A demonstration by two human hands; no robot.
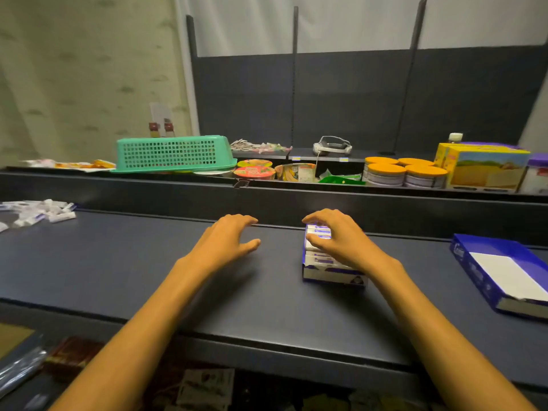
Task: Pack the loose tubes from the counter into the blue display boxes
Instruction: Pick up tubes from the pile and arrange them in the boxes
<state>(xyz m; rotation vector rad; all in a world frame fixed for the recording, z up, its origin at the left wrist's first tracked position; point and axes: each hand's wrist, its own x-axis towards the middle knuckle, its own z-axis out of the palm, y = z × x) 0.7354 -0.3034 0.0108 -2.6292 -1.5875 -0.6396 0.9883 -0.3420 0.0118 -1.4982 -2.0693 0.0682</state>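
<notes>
A small blue display box (329, 272) stands on the dark counter (148, 262) right of centre, filled with several white tubes (318, 232). My right hand (341, 235) lies over the tubes in it, fingers bent down onto them. My left hand (228, 238) hovers just above the counter to the left of the box, fingers spread and holding nothing. A heap of loose white tubes (38, 212) lies at the far left of the counter. A second, larger blue display box (504, 271) with a white floor sits empty at the right edge.
Behind the counter runs a raised dark ledge (385, 203). Beyond it a shelf holds a green basket (173, 154) turned upside down, noodle cups (255, 170), orange-lidded tins (406, 173) and a yellow carton (486, 167). Clutter lies below the counter's front edge.
</notes>
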